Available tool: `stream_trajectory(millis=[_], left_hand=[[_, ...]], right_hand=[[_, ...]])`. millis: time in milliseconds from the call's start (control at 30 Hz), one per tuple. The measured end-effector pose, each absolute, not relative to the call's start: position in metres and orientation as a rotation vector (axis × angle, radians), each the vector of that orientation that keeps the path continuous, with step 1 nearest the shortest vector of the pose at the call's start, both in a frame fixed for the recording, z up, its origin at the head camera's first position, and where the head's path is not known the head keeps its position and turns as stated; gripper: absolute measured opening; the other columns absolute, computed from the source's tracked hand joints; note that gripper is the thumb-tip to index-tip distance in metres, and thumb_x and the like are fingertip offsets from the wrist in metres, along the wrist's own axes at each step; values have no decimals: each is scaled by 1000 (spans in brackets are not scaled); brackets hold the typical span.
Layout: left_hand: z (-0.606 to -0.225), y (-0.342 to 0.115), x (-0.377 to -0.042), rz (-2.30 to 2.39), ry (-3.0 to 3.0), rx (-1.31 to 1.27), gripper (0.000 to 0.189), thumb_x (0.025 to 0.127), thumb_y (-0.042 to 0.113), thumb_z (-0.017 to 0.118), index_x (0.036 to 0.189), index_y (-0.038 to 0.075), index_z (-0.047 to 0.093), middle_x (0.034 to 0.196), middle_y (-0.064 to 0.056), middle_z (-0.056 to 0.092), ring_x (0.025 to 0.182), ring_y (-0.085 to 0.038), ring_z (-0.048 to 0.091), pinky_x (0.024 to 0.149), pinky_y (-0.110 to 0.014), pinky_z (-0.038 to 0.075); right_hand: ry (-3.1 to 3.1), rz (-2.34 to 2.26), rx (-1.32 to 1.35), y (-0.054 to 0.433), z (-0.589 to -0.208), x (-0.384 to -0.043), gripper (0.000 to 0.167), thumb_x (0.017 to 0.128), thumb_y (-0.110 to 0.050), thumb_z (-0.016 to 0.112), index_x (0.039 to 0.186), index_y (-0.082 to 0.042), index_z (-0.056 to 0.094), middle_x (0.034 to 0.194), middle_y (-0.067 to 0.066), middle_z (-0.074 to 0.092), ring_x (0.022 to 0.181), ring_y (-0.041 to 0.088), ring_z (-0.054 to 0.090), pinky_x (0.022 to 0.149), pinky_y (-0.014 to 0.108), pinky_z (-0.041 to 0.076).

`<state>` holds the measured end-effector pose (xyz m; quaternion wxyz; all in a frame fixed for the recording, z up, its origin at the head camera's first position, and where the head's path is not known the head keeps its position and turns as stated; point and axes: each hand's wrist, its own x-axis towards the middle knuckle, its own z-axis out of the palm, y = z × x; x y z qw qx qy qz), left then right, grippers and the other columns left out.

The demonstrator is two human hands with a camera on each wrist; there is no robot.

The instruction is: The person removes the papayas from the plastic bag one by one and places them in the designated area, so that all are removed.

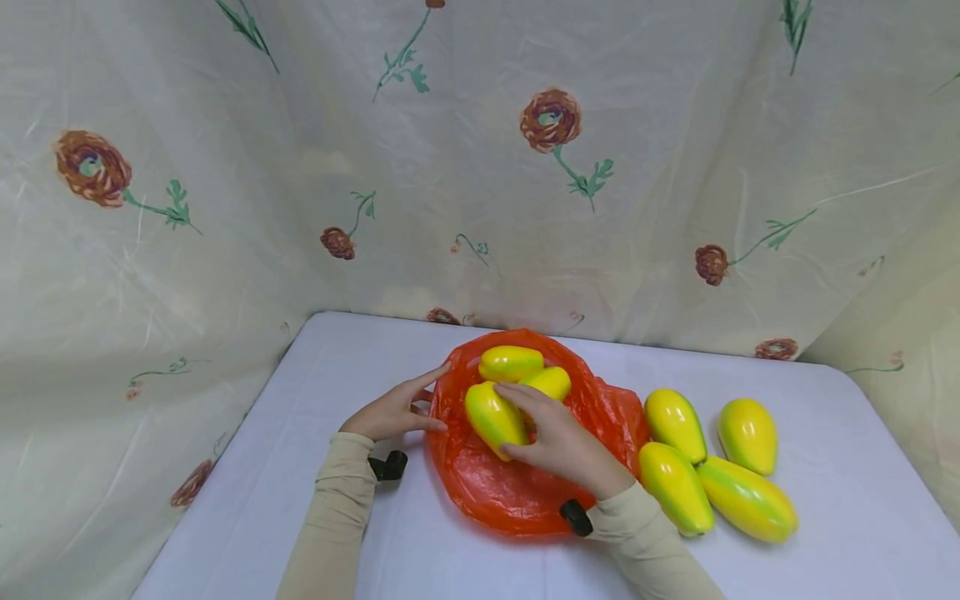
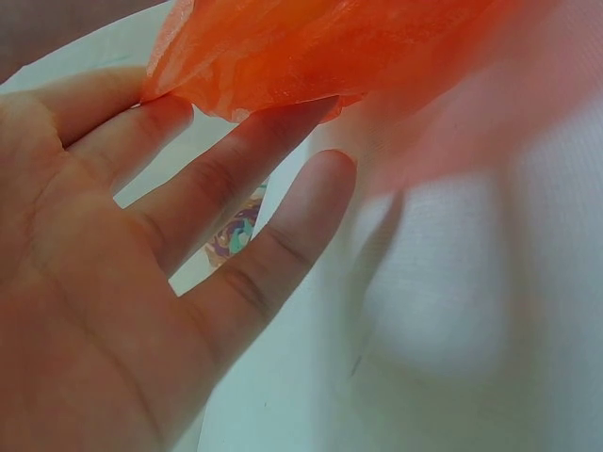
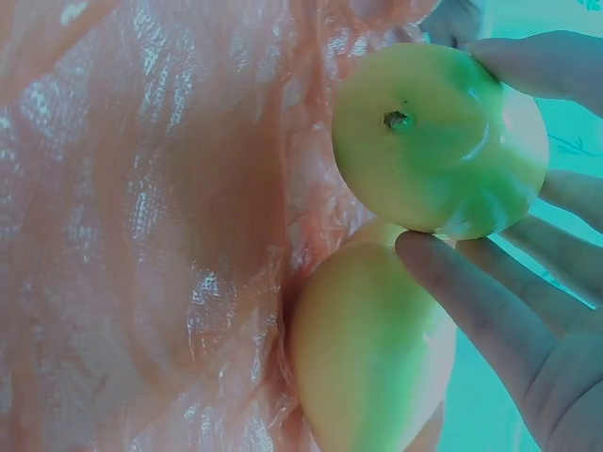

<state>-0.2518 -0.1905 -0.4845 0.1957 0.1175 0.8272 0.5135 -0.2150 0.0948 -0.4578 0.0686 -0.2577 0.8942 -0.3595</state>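
White desk, floral curtain behind. Right hand grips a papaya at the mouth of the red bag, two more inside, four right of it; left hand, fingers extended, touches its left rim.

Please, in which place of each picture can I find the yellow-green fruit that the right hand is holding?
Head: the held fruit is below the centre, in the right hand.
Left wrist: I cannot make it out there.
Right wrist: upper right, in the same hand.
Shared landmark: the red bag, below the centre in the head view, along the top in the left wrist view, and pinkish on the left in the right wrist view.
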Motion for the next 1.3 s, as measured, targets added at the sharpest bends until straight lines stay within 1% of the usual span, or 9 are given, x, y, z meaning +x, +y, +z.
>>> stream_trajectory(millis=[167, 333, 467, 500, 733, 900, 967, 1067, 1300], left_hand=[[-485, -190, -252, 1442, 2318, 322, 89, 89, 19, 81, 161, 42, 33, 162, 1, 45, 128, -29, 57, 100, -47, 59], [-484, -190, -251, 1447, 2319, 300, 89, 89, 18, 82, 160, 42, 34, 160, -1, 47, 126, -29, 58, 98, -48, 59], [-485, -190, -251, 1446, 2325, 283, 89, 89, 19, 82, 160, 42, 34, 159, -2, 48, 124, -29, 59, 98, -48, 60], [-485, -190, -251, 1445, 2326, 285, 89, 89, 19, 82, 160, 42, 34, 159, -2, 48, 125, -29, 59, 98, -48, 60], [-485, -190, -252, 1428, 2342, 321, 90, 89, 20, 82, 160, 42, 34, 158, 0, 48, 127, -28, 57, 100, -47, 58], [-486, -191, -253, 1419, 2341, 347, 90, 89, 20, 82, 162, 40, 32, 161, -1, 45, 128, -28, 57, 101, -47, 58], [-486, -191, -253, 1414, 2340, 356, 90, 90, 20, 81, 162, 39, 31, 162, -2, 44, 128, -29, 56, 101, -46, 58], [-486, -191, -254, 1410, 2337, 362, 90, 91, 21, 80, 163, 38, 30, 163, -3, 42, 129, -29, 56, 102, -46, 57], [-486, -191, -254, 1411, 2335, 367, 90, 91, 19, 80, 163, 36, 29, 164, -5, 42, 129, -30, 56, 101, -46, 58]], right_hand=[[2674, -1129, -799, 101, -454, -211, 81, 87, -25, 85, 157, -27, 45, 161, -5, 46, 148, 26, 45, 107, 48, 55], [2653, -1154, -751, 108, -449, -206, 82, 86, -25, 85, 157, -29, 44, 161, -7, 45, 143, 24, 49, 101, 45, 59], [2647, -1167, -743, 114, -446, -202, 82, 86, -26, 85, 157, -30, 44, 161, -5, 46, 140, 25, 52, 100, 45, 60], [2646, -1172, -755, 116, -446, -201, 82, 86, -25, 85, 157, -29, 44, 161, -3, 46, 140, 26, 52, 100, 45, 60], [2634, -1216, -749, 127, -444, -193, 82, 85, -26, 86, 156, -30, 45, 160, -4, 47, 143, 27, 50, 97, 42, 61], [2635, -1235, -739, 136, -441, -186, 82, 85, -26, 87, 156, -30, 45, 160, -2, 48, 145, 30, 49, 99, 45, 60], [2621, -1249, -715, 140, -439, -183, 82, 85, -27, 86, 156, -31, 45, 161, -3, 47, 144, 30, 50, 99, 43, 60], [2594, -1287, -699, 145, -436, -179, 82, 85, -27, 86, 156, -31, 45, 161, -2, 46, 143, 31, 50, 96, 41, 61], [2611, -1289, -645, 160, -430, -172, 83, 84, -30, 87, 156, -31, 45, 162, 2, 45, 143, 34, 50, 94, 43, 61]])
